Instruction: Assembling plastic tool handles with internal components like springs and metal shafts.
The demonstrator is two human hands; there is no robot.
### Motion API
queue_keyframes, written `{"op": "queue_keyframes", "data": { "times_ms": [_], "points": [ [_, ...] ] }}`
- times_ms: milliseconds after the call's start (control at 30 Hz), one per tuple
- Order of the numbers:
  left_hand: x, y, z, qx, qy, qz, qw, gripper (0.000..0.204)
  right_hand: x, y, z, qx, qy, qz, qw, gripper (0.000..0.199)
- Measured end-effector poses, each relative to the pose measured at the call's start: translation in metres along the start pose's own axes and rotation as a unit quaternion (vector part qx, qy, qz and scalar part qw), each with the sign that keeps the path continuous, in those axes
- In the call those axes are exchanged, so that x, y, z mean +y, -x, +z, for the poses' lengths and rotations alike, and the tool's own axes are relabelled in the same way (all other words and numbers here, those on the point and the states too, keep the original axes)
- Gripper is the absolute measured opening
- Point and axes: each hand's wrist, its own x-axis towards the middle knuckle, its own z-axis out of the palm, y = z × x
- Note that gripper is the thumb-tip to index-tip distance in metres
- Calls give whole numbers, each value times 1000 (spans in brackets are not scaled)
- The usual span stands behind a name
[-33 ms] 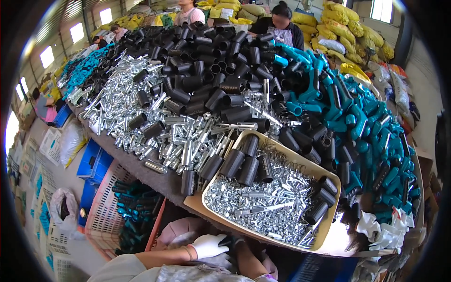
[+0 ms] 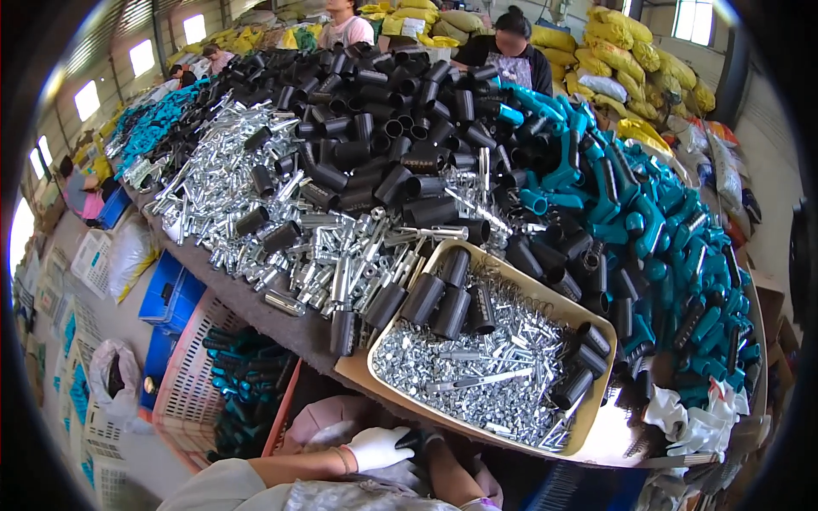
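Observation:
My left hand (image 2: pixel 381 448), in a white glove, is low in the middle of the head view, in front of the table edge. Its fingers are closed around something dark that I cannot make out. Against it lies my right hand (image 2: pixel 431 441), in shadow, its fingers hidden. Just beyond my hands, on the table edge, stands a cream tray (image 2: pixel 371 358) of small silver metal parts (image 2: pixel 477 375), springs and several black tubes (image 2: pixel 452 312). Silver rods and sleeves (image 2: pixel 230 187), more black sleeves (image 2: pixel 396 145) and teal-and-black handles (image 2: pixel 652 221) are heaped behind it.
To my left on the floor, a pink-white crate (image 2: pixel 192 387) holds teal-and-black handles, with blue bins (image 2: pixel 170 289) beside it. Crumpled white gloves (image 2: pixel 699 417) lie at the table's right end. Across the heap sits a person (image 2: pixel 507 55), before stacked yellow sacks (image 2: pixel 622 43).

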Motion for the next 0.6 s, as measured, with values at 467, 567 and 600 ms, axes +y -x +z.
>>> {"op": "queue_keyframes", "data": {
  "times_ms": [467,567,600],
  "points": [
    [-46,-31,71,106,84,98,986,37,-121,34,-50,-194,131,213,949,48],
    [-32,-22,42,17,57,-14,998,37,-141,22,-83,-233,35,222,946,51],
    [-12,-15,18,-19,27,-56,998,38,-142,25,-90,-213,-14,249,945,51]
  ]
}}
